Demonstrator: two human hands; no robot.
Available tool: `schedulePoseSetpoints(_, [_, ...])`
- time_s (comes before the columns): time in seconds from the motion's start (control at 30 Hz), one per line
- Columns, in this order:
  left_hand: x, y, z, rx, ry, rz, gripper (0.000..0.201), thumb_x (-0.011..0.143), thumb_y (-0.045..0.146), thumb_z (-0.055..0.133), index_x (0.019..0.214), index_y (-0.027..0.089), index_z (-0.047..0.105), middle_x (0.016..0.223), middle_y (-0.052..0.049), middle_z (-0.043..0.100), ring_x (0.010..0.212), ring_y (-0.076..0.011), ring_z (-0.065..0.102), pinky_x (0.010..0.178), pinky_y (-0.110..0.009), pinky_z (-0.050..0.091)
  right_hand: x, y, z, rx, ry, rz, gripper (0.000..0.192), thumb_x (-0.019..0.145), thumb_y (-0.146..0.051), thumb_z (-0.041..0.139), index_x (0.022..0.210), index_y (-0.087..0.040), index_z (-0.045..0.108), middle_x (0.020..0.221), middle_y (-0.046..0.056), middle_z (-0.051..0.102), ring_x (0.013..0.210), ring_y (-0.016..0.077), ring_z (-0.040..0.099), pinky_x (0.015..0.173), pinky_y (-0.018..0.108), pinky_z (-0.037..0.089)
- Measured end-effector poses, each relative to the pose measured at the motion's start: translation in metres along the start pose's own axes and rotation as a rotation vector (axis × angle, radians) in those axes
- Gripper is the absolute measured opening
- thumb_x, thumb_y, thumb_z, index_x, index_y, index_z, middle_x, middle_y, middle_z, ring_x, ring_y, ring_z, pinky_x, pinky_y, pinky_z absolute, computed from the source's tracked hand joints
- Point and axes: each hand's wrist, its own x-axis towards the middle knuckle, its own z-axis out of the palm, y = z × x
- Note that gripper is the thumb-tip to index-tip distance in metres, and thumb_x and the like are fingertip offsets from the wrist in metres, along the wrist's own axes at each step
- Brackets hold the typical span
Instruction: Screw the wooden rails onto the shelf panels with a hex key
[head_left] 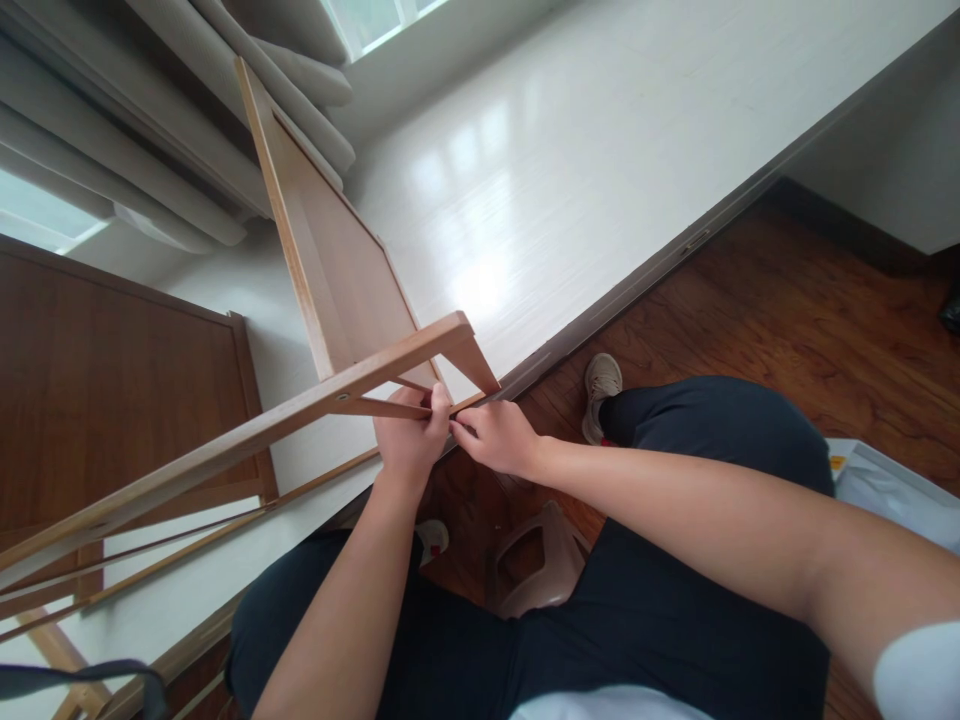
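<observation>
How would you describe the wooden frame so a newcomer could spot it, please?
Find the broad white ledge, then the left hand at its near edge. The angled frame it grips is pale wood, unlike the dark brown panel at picture left.

Wooden frame (247, 437): far end, left of grips, cut off by view's edge. Left grip (409, 438): fingers partly hidden behind wood. Right grip (501, 436): anything pinched, too small to tell. Stool (561, 565), below grips: partly hidden by trousers (660, 630). Dark object (952, 308), far right of grips: cut off, unidentifiable.

Probably a home: curtains (150, 130), wooden floor (787, 310).
</observation>
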Motion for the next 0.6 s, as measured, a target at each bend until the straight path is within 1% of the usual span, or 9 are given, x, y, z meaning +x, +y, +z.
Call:
schedulePoseSetpoints(0.27, [0.0,0.0025,-0.0038,0.05,-0.002,0.055,0.04,0.093,0.039,0.047,0.063,0.018,0.062,0.06,-0.006,0.063,0.062,-0.0172,0.061,0.064,-0.028,0.041,0.002,-0.0009,0.002,-0.016,0.013,-0.016,0.037,0.099,-0.041,0.051,0.084,-0.019,0.078,0.08,0.007,0.075,0.07,0.0176,0.068,0.061,0.026,0.034])
schedulePoseSetpoints(0.4, [-0.0012,0.0004,-0.0056,0.086,0.002,0.072,0.038,0.089,0.038,0.049,0.058,0.019,0.061,0.056,-0.006,0.063,0.057,-0.018,0.06,0.058,-0.028,0.039,0.0028,-0.001,0.0044,-0.02,0.012,-0.028,0.035,0.098,-0.038,0.054,0.08,-0.019,0.077,0.077,0.006,0.074,0.068,0.0162,0.066,0.058,0.027,0.03])
schedulePoseSetpoints(0.47, [-0.0019,-0.0017,-0.0061,0.07,0.005,0.096,0.04,0.089,0.038,0.05,0.056,0.02,0.061,0.056,-0.006,0.064,0.055,-0.0178,0.06,0.057,-0.028,0.04,0.0031,-0.0003,0.0066,-0.022,0.006,-0.035,0.035,0.097,-0.037,0.054,0.079,-0.018,0.077,0.076,0.006,0.074,0.067,0.0163,0.066,0.057,0.027,0.029])
schedulePoseSetpoints(0.6, [-0.0039,-0.0043,-0.0066,0.02,0.005,0.129,0.034,0.092,0.035,0.05,0.068,0.021,0.069,0.063,-0.004,0.069,0.063,-0.0191,0.066,0.066,-0.029,0.048,0.004,0.0017,0.0091,-0.026,-0.015,-0.064,0.035,0.098,-0.039,0.052,0.083,-0.019,0.076,0.083,0.007,0.076,0.073,0.0185,0.068,0.058,0.027,0.03])
